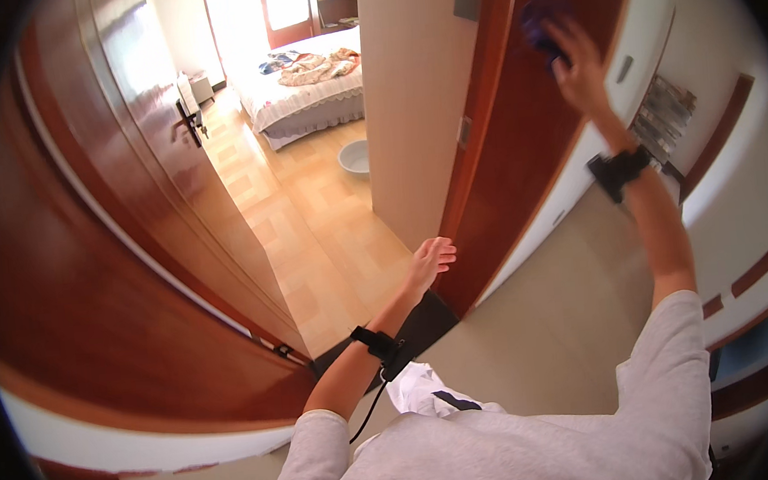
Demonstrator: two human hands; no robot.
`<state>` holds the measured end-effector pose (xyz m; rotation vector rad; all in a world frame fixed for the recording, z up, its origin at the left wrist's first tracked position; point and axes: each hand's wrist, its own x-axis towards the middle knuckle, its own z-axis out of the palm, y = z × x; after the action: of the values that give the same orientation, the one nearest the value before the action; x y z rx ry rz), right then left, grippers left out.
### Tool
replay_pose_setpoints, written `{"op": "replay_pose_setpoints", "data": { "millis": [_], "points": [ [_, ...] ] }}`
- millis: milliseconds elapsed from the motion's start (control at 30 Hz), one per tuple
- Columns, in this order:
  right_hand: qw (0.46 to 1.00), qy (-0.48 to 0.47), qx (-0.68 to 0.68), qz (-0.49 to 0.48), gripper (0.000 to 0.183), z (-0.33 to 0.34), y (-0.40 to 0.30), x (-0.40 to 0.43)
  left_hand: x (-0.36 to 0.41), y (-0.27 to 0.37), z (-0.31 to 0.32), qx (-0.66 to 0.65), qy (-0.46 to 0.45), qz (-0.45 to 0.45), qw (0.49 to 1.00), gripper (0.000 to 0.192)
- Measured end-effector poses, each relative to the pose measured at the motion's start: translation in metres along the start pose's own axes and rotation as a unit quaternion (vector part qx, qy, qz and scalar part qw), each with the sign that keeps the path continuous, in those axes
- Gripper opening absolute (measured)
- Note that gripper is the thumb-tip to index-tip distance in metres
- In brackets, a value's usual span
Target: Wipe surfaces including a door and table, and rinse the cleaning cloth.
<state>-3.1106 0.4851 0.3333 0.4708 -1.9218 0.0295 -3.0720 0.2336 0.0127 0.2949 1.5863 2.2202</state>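
Observation:
My right hand [577,66] is raised at the upper right, pressing a dark purple cloth [543,21] flat on the reddish-brown wooden door frame [518,135]. The hand hides part of the cloth, and both are slightly blurred. Lower down, my left hand [434,260] holds nothing, its fingers loosely bent near the frame's inner edge; whether they touch the wood I cannot tell. A metal strike plate [464,132] sits on that edge above the left hand. Each wrist wears a black strap with a small device, and a cable runs from the left one.
At left an open wooden door [170,182] with a lever handle [191,123] and keys swings into a bedroom. Inside are a bed [309,107] with crumpled clothes and a pale basin [354,159] on the tiled floor. A dark threshold [425,328] crosses the doorway.

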Motion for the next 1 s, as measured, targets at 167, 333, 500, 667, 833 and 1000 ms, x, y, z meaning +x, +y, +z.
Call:
{"op": "replay_pose_setpoints", "data": {
  "millis": [167,333,500,667,833,1000],
  "points": [
    [0.947,-0.039,-0.319,0.011,0.048,0.052,0.077,-0.001,0.091,0.032,-0.019,0.044,-0.048,-0.028,0.997,0.033],
    [0.960,-0.190,-0.208,0.002,0.049,0.137,0.024,-0.136,0.172,0.041,-0.091,0.069,-0.020,-0.075,0.995,0.035],
    [0.906,-0.421,-0.008,0.050,0.032,0.189,-0.010,-0.318,0.262,0.018,-0.138,0.076,-0.038,-0.146,0.986,0.034],
    [0.832,-0.540,0.070,0.109,0.029,0.245,-0.034,-0.385,0.326,0.011,-0.181,0.093,-0.087,-0.210,0.969,0.033],
    [0.771,-0.542,0.218,0.251,0.034,0.398,-0.082,-0.332,0.395,0.045,-0.282,0.099,-0.078,-0.221,0.967,0.034],
    [0.691,-0.373,0.407,0.467,0.035,0.601,-0.121,-0.158,0.476,0.085,-0.372,0.265,-0.014,-0.117,0.957,0.044]
  ]
}}
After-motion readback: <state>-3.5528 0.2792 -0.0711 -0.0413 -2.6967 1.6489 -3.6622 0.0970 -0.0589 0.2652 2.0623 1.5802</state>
